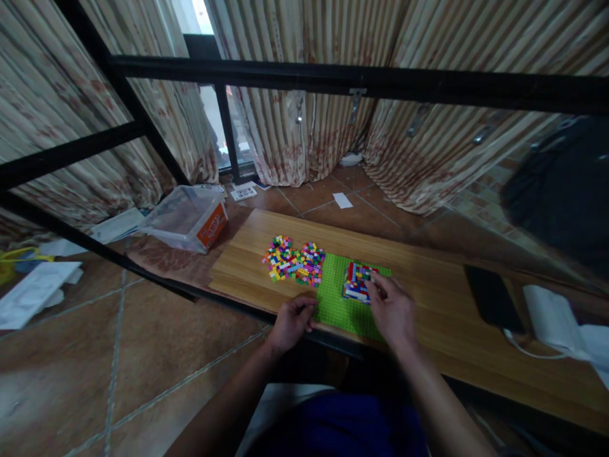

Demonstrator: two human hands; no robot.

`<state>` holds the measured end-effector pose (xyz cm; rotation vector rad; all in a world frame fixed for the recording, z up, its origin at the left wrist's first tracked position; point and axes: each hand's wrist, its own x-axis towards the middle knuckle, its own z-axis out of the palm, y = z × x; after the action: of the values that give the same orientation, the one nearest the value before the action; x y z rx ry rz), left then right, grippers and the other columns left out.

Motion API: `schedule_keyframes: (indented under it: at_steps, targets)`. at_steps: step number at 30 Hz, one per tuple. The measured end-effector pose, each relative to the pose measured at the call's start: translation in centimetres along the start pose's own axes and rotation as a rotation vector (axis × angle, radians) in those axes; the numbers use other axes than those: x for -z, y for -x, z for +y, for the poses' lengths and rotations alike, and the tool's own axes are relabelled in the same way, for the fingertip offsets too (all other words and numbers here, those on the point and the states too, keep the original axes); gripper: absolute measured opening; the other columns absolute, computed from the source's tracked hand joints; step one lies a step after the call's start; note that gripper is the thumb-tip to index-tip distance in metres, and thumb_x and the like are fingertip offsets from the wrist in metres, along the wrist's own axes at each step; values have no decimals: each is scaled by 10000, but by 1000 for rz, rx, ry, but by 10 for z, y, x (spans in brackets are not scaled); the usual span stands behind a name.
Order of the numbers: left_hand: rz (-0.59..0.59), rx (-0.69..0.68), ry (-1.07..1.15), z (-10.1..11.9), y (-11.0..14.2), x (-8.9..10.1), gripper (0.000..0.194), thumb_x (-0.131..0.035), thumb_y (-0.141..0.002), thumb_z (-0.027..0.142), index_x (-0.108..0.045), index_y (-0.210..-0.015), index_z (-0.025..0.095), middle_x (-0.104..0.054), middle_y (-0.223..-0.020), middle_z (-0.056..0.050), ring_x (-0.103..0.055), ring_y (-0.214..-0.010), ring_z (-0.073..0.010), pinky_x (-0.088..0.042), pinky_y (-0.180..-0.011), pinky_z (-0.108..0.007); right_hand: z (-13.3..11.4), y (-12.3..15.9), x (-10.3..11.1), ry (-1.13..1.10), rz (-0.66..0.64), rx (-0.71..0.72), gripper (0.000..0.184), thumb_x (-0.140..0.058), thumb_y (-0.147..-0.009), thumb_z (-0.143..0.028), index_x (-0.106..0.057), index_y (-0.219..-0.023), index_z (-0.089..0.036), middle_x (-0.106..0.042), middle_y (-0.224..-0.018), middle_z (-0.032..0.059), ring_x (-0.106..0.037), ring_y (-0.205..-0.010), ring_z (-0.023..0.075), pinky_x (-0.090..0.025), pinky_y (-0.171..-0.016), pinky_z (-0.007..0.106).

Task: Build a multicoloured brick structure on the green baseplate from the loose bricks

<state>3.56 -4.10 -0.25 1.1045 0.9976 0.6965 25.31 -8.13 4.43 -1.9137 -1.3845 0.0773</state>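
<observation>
A green studded baseplate [335, 310] lies on the wooden bench top [442, 317]. On it stands a low, squarish build of toy bricks [354, 280] in red, blue, white and other colours. My right hand [394, 311] reaches over the build's right side, fingers pinched together at its top; whatever is between them is hidden. At the baseplate's front left corner rests my left hand [292, 322], fingers curled and thumb against them, with any small piece inside too small to make out. Loose coloured bricks [295, 261] lie spread just left of the baseplate.
A clear plastic box [183, 219] with an orange label sits beyond the bench's left end. On the right lie a black phone [493, 298] with a white cable and a white object [552, 317]. A black metal rail [333, 76] crosses above, before curtains.
</observation>
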Motion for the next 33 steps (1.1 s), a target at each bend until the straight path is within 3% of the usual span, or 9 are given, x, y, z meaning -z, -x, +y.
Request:
schedule_keyframes:
  at_steps: [3,7,12,17,25,29,33]
  targets:
    - [-5,-2,20,-1,-1,-1,367,-651,-786,454,-641,-957,129,-566,-528,43,-508,-436,-79,-422,-457,-197,-29,7,-16,-63,-96,136,298,-453,-938,-320,-705,-1030,-190,-687,-992,85,-638,-866,191,-487,-805,314]
    - [-12,-15,30,-2,-1,-1,371,-657,-786,464,-645,-953,132,-558,-531,45,-497,-430,-76,-402,-442,-193,-53,5,-46,4,-246,235,305,-402,-945,-209,-696,-1024,-190,-672,-953,78,-623,-887,189,-478,-823,302]
    - [-19,-33,24,-3,0,-1,347,-637,-806,456,-653,-940,136,-559,-524,38,-480,-418,-76,-399,-439,-200,-57,-9,-74,243,-358,214,310,-395,-920,-125,-692,-998,-167,-669,-922,102,-604,-876,207,-454,-789,306]
    - [-15,-15,29,-1,1,-1,335,-634,-811,454,-649,-939,145,-559,-516,39,-482,-417,-80,-399,-445,-202,-56,-14,-82,357,-418,159,277,-420,-904,-100,-690,-950,-143,-672,-933,125,-611,-875,224,-435,-775,315]
    - [-15,-3,17,2,1,0,344,-647,-799,463,-654,-930,145,-563,-517,37,-480,-425,-82,-395,-452,-202,-64,-13,-72,267,-374,151,259,-423,-916,-121,-676,-883,-168,-659,-899,102,-603,-851,207,-430,-752,300]
    - [-17,3,9,2,2,1,354,-642,-803,460,-652,-954,140,-570,-516,34,-480,-430,-84,-397,-457,-203,-61,-10,-47,48,-267,174,235,-452,-940,-216,-672,-857,-202,-657,-878,63,-608,-841,186,-439,-772,288]
    - [-3,18,-5,2,3,1,351,-636,-810,451,-650,-967,137,-576,-525,33,-482,-431,-80,-397,-460,-197,-38,-10,-17,-118,-142,105,232,-487,-933,-338,-675,-865,-222,-668,-890,48,-610,-848,188,-457,-793,305]
